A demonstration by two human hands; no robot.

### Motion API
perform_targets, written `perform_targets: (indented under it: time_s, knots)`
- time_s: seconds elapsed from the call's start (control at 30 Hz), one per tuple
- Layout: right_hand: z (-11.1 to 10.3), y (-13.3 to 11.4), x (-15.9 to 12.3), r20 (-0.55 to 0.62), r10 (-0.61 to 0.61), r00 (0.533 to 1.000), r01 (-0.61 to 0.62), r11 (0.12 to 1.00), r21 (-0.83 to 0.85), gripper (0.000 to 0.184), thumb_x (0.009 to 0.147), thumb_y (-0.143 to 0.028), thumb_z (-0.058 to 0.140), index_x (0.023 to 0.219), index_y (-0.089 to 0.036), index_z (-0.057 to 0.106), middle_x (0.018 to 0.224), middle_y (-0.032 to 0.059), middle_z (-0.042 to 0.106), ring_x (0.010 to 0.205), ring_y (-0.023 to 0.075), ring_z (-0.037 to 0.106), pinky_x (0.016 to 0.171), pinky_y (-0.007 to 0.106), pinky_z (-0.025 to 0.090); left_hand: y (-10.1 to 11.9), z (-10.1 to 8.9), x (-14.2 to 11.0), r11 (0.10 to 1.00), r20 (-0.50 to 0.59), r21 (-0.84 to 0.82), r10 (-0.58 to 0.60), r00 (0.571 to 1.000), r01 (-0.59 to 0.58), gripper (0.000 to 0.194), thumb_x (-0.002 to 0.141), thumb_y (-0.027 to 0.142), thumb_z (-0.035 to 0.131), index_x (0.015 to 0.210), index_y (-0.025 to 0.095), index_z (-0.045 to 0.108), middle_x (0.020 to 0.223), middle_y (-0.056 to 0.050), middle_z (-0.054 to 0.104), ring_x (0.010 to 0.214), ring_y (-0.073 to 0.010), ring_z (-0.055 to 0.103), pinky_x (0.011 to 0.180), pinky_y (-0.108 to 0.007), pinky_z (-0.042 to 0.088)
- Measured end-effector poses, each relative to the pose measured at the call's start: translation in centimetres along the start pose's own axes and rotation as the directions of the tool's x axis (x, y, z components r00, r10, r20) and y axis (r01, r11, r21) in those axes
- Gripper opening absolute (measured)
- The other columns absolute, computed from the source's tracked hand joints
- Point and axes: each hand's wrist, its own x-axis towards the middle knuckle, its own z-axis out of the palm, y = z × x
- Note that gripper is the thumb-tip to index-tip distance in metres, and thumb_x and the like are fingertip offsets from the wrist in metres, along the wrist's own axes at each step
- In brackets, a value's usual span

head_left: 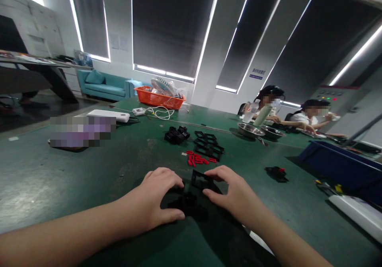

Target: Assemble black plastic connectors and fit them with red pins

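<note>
My left hand (158, 197) is curved around a dark black plastic part (190, 199) low over the table, with thumb and index finger on either side of it. Shadow hides its outline and the exact finger contact. Between the thumb and fingers of my right hand (228, 189) is a thin black rectangular plastic frame (197, 180), tilted up just beyond the part. Small red plastic rings (197, 159) lie loose a little farther off. Behind them are several flat black frames (209, 145) and a heap of black plastic parts (176, 135).
An orange basket (161, 99) holding a fan stands at the back. A white power bank (108, 116) lies left. On the right are a black part with red (277, 173), a blue bin (343, 167) and metal bowls (250, 131). Two people sit across the table.
</note>
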Motion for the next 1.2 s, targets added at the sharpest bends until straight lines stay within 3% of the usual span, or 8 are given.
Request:
perform_targets:
  time_s: [0.1,0.23,0.37,0.53,0.67,1.2]
  knots:
    - [-0.2,-0.3,-0.4,-0.033,-0.072,0.997,0.074,0.997,0.037,0.030,0.073,-0.017,0.070,0.102,-0.018,0.065,0.102,0.0070,0.065,0.097,0.0226,0.062,0.088,0.038,0.047,-0.1,0.0,-0.1,0.998,-0.065,-0.050,-0.028,0.998,0.025,0.050,0.081,0.037,0.069,0.124,0.017,0.055,0.128,-0.015,0.057,0.123,-0.0343,0.046,0.105,-0.054,0.036]
    - [-0.2,-1.2,-1.0,-0.027,-0.192,0.981,0.193,0.979,0.060,0.033,0.072,-0.020,0.072,0.104,-0.018,0.065,0.104,0.0074,0.065,0.099,0.0228,0.061,0.089,0.038,0.047,-0.5,0.0,-0.4,0.994,-0.171,-0.107,0.013,0.985,-0.032,0.061,0.085,0.041,0.064,0.138,0.018,0.043,0.140,-0.015,0.048,0.132,-0.0333,0.037,0.111,-0.053,0.029]
    - [0.2,-1.8,-1.4,0.010,-0.251,0.968,0.250,0.966,0.065,0.037,0.072,-0.018,0.072,0.108,-0.018,0.065,0.106,0.0072,0.063,0.100,0.0221,0.059,0.089,0.037,0.047,-0.4,-0.1,-0.5,0.990,-0.152,-0.113,0.063,0.986,-0.081,0.063,0.079,0.039,0.072,0.134,0.021,0.048,0.138,-0.012,0.052,0.133,-0.0338,0.035,0.111,-0.054,0.028]
    - [0.4,-1.8,-1.6,0.038,-0.262,0.964,0.260,0.964,0.051,0.039,0.072,-0.018,0.073,0.110,-0.020,0.065,0.108,0.0061,0.062,0.102,0.0218,0.058,0.090,0.036,0.047,0.0,-0.3,-0.4,0.989,-0.125,-0.098,0.099,0.987,-0.111,0.040,0.079,0.032,0.073,0.115,0.022,0.060,0.121,-0.008,0.064,0.129,-0.0329,0.040,0.107,-0.052,0.032]
    - [0.4,-1.8,-1.6,0.069,-0.246,0.967,0.243,0.969,0.045,0.044,0.073,-0.020,0.073,0.115,-0.019,0.063,0.110,0.0071,0.063,0.104,0.0226,0.058,0.091,0.037,0.046,0.0,-0.3,-0.4,0.988,-0.118,-0.103,0.105,0.987,-0.117,0.033,0.081,0.030,0.071,0.111,0.022,0.061,0.118,-0.007,0.065,0.127,-0.0318,0.041,0.107,-0.050,0.033]
    - [0.3,-2.4,-1.6,0.128,-0.201,0.971,0.196,0.979,0.053,0.036,0.071,-0.019,0.075,0.106,-0.020,0.067,0.100,0.0037,0.069,0.097,0.0215,0.060,0.086,0.036,0.046,0.3,-0.4,-0.6,0.991,-0.077,-0.109,0.065,0.995,-0.073,0.038,0.078,0.031,0.071,0.113,0.021,0.059,0.120,-0.009,0.062,0.129,-0.0334,0.038,0.109,-0.053,0.030]
